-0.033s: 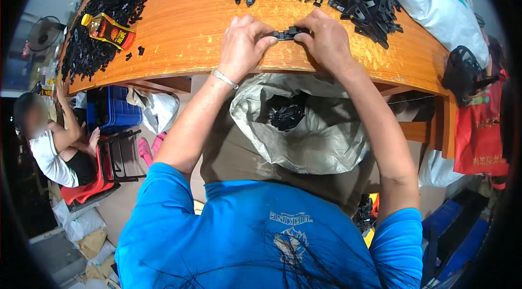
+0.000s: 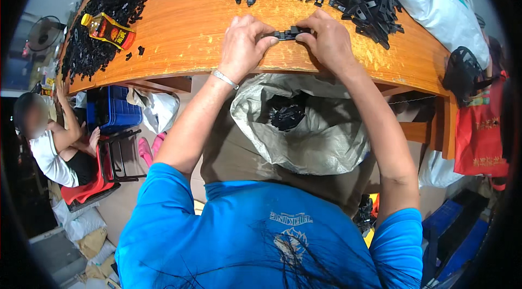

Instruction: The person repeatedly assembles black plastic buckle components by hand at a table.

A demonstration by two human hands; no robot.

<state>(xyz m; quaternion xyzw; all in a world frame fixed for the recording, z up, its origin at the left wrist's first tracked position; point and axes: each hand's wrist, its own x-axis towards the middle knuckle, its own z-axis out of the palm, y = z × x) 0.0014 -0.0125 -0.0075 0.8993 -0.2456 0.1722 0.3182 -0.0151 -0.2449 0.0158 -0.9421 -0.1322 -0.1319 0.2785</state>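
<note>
Scuffed wood tops the table (image 2: 185, 23), with a heap of small black parts (image 2: 117, 1) at its left and longer black pieces (image 2: 375, 9) at the far side. Near the front edge, the left hand (image 2: 242, 42) and right hand (image 2: 329, 36) each pinch one end of a black plastic piece (image 2: 286, 34) (one part or two joined, I cannot tell). Good handling probably means holding both ends in line, pressing evenly, and working above wood, clear of the open sack (image 2: 326, 150) below.
</note>
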